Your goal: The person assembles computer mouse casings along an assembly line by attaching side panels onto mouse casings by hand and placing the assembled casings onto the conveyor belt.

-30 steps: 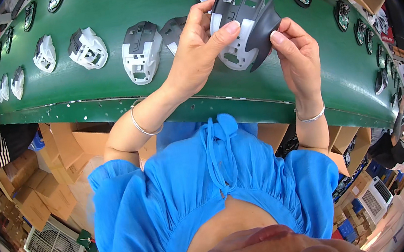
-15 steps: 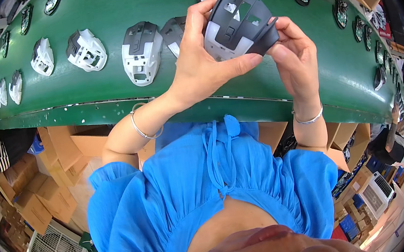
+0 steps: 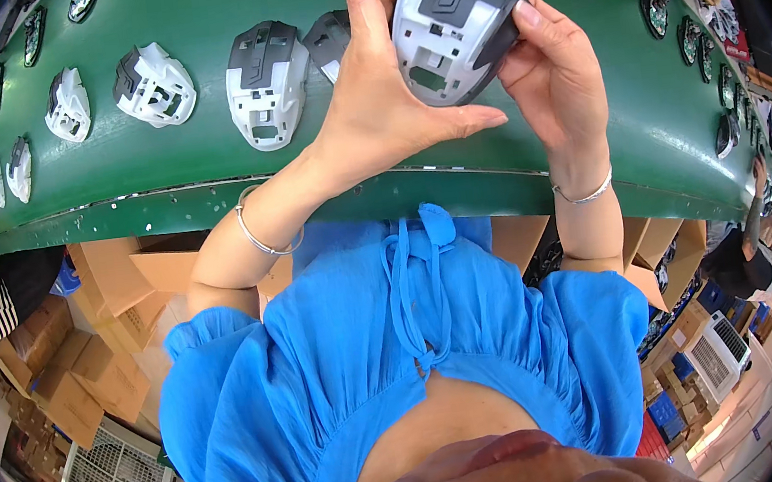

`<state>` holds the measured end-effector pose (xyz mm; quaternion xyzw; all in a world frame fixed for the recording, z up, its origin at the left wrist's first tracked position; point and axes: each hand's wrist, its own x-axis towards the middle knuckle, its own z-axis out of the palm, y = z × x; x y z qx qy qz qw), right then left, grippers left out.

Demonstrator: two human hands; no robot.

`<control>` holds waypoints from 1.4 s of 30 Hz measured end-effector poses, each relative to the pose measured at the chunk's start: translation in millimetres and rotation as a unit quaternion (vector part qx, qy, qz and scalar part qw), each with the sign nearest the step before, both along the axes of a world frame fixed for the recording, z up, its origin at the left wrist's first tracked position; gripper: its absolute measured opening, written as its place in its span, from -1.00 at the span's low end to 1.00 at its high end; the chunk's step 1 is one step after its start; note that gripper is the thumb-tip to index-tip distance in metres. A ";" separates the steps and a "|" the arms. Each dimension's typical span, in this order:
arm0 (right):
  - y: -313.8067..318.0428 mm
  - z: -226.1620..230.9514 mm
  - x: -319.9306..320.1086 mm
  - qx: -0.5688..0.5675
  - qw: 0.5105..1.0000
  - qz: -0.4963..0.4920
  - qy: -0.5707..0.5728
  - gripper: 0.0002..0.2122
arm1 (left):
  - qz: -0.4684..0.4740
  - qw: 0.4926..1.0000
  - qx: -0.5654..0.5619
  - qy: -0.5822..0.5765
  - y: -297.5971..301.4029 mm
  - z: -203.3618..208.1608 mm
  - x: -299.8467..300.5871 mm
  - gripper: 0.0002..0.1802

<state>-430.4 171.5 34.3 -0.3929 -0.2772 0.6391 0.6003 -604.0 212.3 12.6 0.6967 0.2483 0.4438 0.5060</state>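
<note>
Between my two hands, raised over the green conveyor belt (image 3: 207,176), sits a grey-and-white mouse shell (image 3: 452,29), inner side toward the cam. Left hand (image 3: 379,99) wraps its left edge w/ fingers over the top and thumb stretched underneath; right hand (image 3: 552,65) pinches the right edge, so both are clamped on it. Just left of my left hand I see a similar shell (image 3: 265,83) lying on the belt, more further left. The shell's top end is cut off by the frame, prob. more fingers there.

Matt plastic shell (image 3: 452,24); smooth green belt (image 3: 205,157)
</note>
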 end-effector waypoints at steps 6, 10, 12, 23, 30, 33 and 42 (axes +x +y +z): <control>-1.8 -10.2 5.4 0.023 0.999 0.009 0.034 -0.71 | -0.002 0.996 0.031 0.078 1.1 6.9 -3.4 0.16; -2.9 -6.2 -6.5 0.033 0.999 -0.009 0.024 -0.70 | 0.005 0.997 0.015 0.079 0.4 3.3 -3.5 0.12; -5.1 -10.3 -4.5 0.034 0.999 -0.001 0.016 -0.69 | 0.018 0.993 0.033 0.110 -0.8 3.0 -2.2 0.10; -7.9 -7.0 -24.8 -0.006 0.995 -0.092 0.033 -0.80 | 0.041 0.992 0.076 0.089 -8.7 -9.6 -2.9 0.03; -2.5 -8.6 -40.0 0.005 0.991 -0.103 0.087 -0.84 | 0.091 0.982 0.133 0.097 -18.9 -13.9 -0.3 0.06; 0.1 -15.8 -37.7 0.000 0.997 -0.074 0.032 -0.71 | 0.095 0.977 0.135 0.132 -14.6 -14.2 -1.2 0.05; 8.1 -3.3 -22.6 -0.015 0.985 -0.119 0.120 -0.70 | 0.018 0.990 0.008 0.140 -0.3 7.5 -2.5 0.03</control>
